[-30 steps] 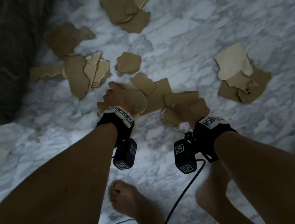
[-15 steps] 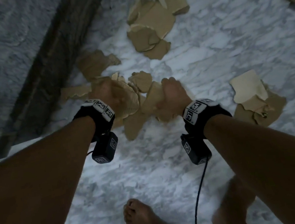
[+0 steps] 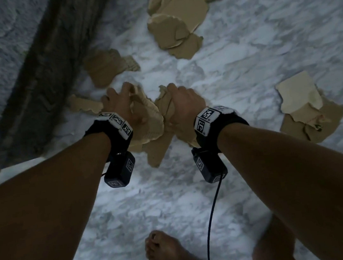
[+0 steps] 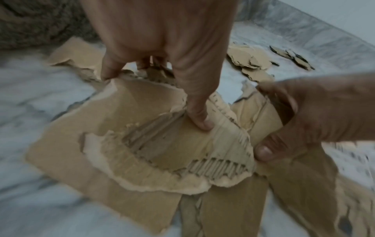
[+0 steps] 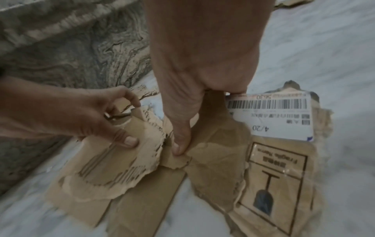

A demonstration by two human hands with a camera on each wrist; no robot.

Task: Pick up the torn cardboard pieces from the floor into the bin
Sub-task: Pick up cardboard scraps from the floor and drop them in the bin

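Note:
My left hand [image 3: 123, 105] grips a bundle of torn brown cardboard pieces [image 4: 142, 144], thumb pressed on the corrugated top piece. Close beside it, my right hand [image 3: 182, 103] grips a second bundle [image 5: 223, 160], thumb on top and fingers underneath. A piece in that bundle bears a white barcode label [image 5: 270, 115] and a printed symbol. The two bundles touch and hang just above the marble floor [image 3: 265, 53]. Loose pieces lie on the floor: a pile [image 3: 178, 21] ahead, a single piece [image 3: 104, 66] near the left hand, a strip [image 3: 83, 105], and a pile [image 3: 306, 111] to the right. No bin is in view.
A dark patterned band [image 3: 46, 69] runs diagonally along the left of the floor. The person's bare feet [image 3: 171, 257] stand below the hands, and a black cable [image 3: 212, 222] hangs from the right wrist camera.
Both hands have gathered pieces off the floor and drawn together. The left hand now holds a larger bundle, and the two bundles meet between the wrists.

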